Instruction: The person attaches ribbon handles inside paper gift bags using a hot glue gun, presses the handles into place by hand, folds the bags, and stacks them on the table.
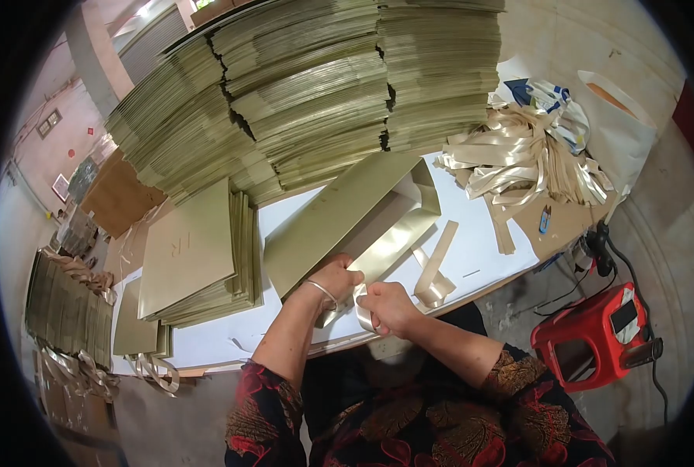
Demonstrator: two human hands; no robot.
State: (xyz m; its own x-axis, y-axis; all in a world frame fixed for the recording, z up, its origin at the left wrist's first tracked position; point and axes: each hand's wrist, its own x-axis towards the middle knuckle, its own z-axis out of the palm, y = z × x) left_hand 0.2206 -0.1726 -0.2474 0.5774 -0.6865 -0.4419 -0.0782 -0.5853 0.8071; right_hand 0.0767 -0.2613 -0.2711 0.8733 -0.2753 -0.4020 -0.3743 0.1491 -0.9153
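A gold paper bag point(324, 206) lies on its side on the white-covered table, its pale inside showing through the opening. At its near end my left hand point(335, 282) is closed, partly within the opening; what its fingers grip is hidden. Close beside it, my right hand point(388, 307) is closed around a satin ribbon point(364, 314) that loops below the fingers. Another length of shiny beige ribbon point(436, 265) lies loosely folded to the right of the bag.
Tall stacks of flat gold bags point(308, 86) rise at the back. More folded bags point(191, 249) lie left. A heap of ribbons point(530, 156) and a blue lighter-like item point(545, 219) sit right. A red plastic stool point(596, 338) stands on the floor below.
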